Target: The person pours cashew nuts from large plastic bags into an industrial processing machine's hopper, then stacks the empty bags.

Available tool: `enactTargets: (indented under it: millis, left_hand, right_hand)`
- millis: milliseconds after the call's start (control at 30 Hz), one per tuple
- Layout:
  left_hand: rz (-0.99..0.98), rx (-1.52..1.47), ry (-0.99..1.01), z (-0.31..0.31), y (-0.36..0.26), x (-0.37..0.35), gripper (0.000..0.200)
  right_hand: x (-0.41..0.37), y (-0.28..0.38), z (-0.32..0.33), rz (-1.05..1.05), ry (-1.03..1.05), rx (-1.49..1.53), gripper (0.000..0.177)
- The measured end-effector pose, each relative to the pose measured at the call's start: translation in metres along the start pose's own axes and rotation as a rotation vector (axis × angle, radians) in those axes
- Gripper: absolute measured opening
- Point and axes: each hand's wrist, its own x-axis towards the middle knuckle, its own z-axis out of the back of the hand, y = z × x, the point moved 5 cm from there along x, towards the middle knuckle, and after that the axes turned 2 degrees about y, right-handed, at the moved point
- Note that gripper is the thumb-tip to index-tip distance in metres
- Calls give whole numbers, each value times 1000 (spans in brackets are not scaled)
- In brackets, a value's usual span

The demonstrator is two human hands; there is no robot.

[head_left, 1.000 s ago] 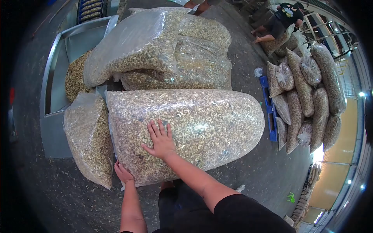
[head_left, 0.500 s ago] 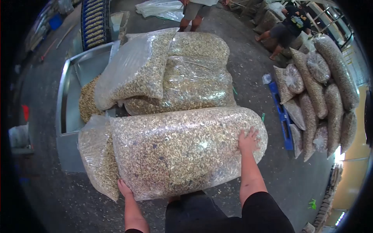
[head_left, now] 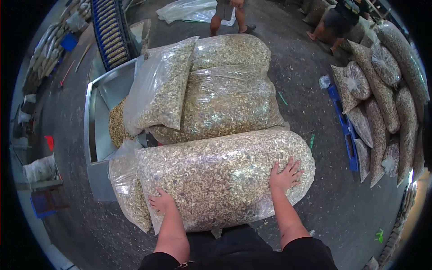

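Observation:
A large clear plastic bag (head_left: 216, 180) full of pale, curved nut-like pieces lies on its side right in front of me. My left hand (head_left: 162, 201) rests on its left part, fingers spread. On the right end of the same bag, my right hand (head_left: 284, 176) lies flat with its fingers apart. At the left, a slacker part of clear plastic (head_left: 128, 189) holds more of the pieces. Behind, a tilted full bag (head_left: 157, 90) leans over other full bags (head_left: 229, 96). Loose pieces (head_left: 118, 123) lie at the mouth of a metal hopper (head_left: 92, 135).
A blue-framed conveyor (head_left: 110, 31) with filled slats rises behind the hopper. At right, several full bags (head_left: 382, 99) are stacked on a blue pallet (head_left: 344, 130). One person (head_left: 228, 18) stands at the back; another person (head_left: 335, 24) is at the upper right. Plastic sheeting (head_left: 189, 11) lies behind.
My left hand has moved from the bag's lower left edge up onto its top surface. My right hand has stayed on the right end. The view has shifted, and the person at the back has moved.

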Motion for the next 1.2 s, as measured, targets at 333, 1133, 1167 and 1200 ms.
enactTargets:
  millis: [333,1133,1167,1200]
  left_hand:
    - [-15,14,-41,-2,0,3,75]
    - [-50,25,-114,-9,6,12,73]
    - [-54,8,-126,-13,6,15,73]
    - [-64,8,-128,-7,3,10,73]
  right_hand:
    - [6,-6,-6,18,-10,48,70]
    - [4,-10,-5,39,-25,84,73]
    - [4,-10,-5,49,-28,83,74]
    - [4,-10,-5,57,-31,84,75]
